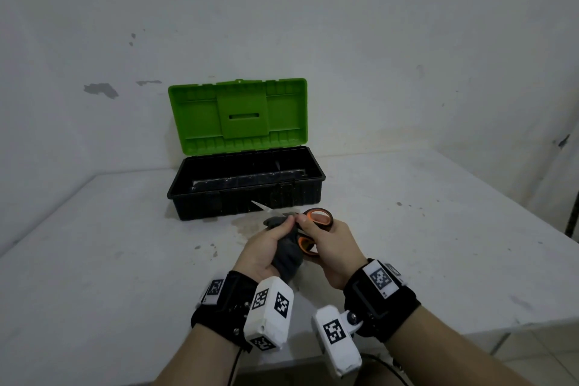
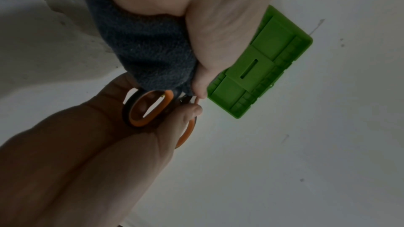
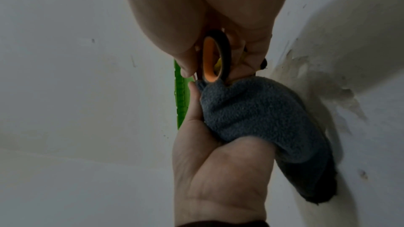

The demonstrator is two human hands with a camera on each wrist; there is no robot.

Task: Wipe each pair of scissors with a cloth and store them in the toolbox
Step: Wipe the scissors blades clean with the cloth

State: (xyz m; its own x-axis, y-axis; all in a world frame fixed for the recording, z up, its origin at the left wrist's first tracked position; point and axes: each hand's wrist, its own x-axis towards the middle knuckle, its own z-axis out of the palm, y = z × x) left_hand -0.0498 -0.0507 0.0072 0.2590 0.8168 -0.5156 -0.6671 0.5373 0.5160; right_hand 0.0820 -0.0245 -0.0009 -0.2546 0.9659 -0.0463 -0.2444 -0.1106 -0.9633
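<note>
My right hand (image 1: 326, 240) grips a pair of scissors (image 1: 318, 220) by the orange-and-black handles (image 2: 148, 108), held above the table in front of the toolbox. My left hand (image 1: 269, 244) holds a dark grey cloth (image 1: 286, 252) wrapped round the blades near the pivot, thumb pinching it. Only the silver blade tip (image 1: 261, 206) sticks out to the left. The wrist views show the cloth (image 3: 258, 116) bunched against the handle loop (image 3: 216, 58). The toolbox (image 1: 247, 188) stands open behind, black base and upright green lid (image 1: 238, 114).
A white table (image 1: 109, 260) against a stained white wall. Its right edge (image 1: 507, 316) drops to a tiled floor. A damp stain marks the tabletop just under my hands. Inside the toolbox lies something long and dark that I cannot make out.
</note>
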